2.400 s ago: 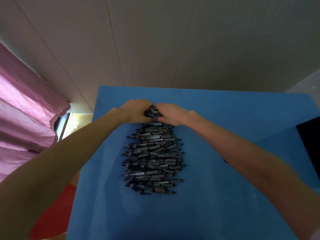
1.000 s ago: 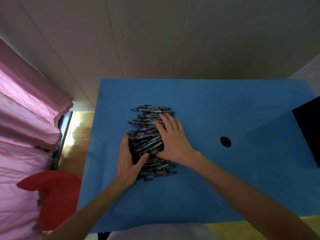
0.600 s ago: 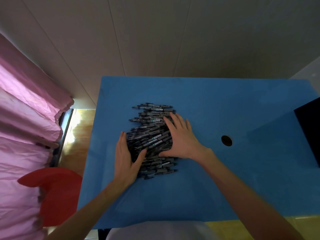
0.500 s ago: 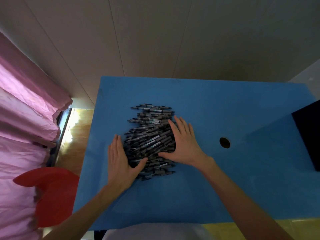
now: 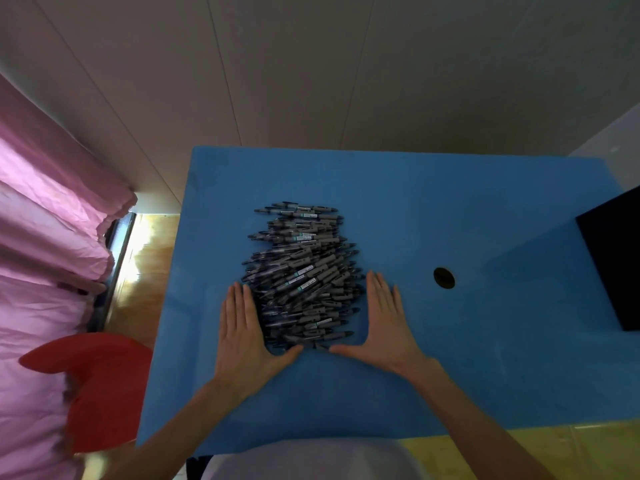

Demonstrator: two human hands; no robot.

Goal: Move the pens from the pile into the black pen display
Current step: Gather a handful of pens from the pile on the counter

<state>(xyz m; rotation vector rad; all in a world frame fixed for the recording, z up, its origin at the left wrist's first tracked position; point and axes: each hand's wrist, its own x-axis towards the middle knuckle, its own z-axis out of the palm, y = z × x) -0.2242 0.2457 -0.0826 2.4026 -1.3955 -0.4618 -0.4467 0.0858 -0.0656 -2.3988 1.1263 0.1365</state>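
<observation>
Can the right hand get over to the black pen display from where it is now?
Probably yes: the right hand lies flat beside the pen pile, and only bare blue table separates it from the black pen display.

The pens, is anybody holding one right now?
No. The left hand and right hand lie flat and open on the blue table, one at each side of the pile of pens. Nothing is held.

The pens (image 5: 303,277) are grey and black on a blue table (image 5: 450,209). At 9 o'clock hangs a pink curtain (image 5: 45,244); the display (image 5: 616,258) is black.
</observation>
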